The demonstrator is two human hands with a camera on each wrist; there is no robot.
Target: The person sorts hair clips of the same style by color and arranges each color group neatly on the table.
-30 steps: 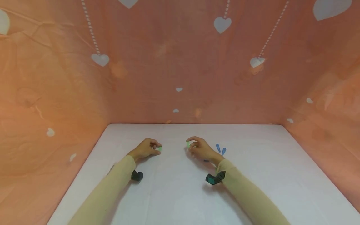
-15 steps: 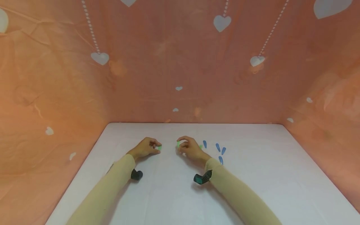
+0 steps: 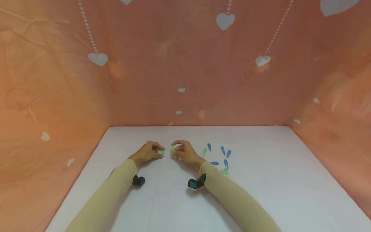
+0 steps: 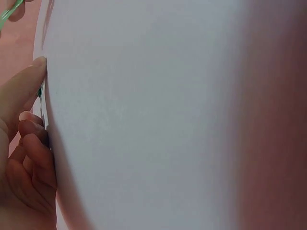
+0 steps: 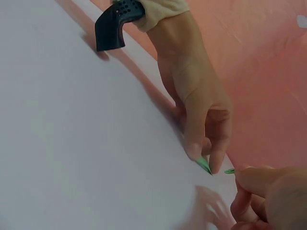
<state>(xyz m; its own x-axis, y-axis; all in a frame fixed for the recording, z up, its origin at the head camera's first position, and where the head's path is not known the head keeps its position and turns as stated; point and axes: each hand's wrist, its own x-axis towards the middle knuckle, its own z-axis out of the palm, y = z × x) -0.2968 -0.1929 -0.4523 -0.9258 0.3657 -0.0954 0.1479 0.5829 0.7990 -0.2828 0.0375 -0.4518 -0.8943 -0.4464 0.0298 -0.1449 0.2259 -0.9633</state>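
Left hand (image 3: pixel 147 152) pinches a slim, pointed green clip (image 5: pixel 204 165), long axis thumb-to-finger; right hand (image 3: pixel 186 153) pinches a second green clip (image 3: pixel 172 148) just right of it, apart, slightly nearer the white worktop (image 3: pixel 171 199)'s far edge; material unclear.

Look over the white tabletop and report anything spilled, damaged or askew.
Nothing stands out as spilled or damaged. Small blue teardrop-shaped pieces and slim green pieces near the beige right sleeve lie at mixed angles, scattered rather than lined up. Fine cracks would be too small to see.
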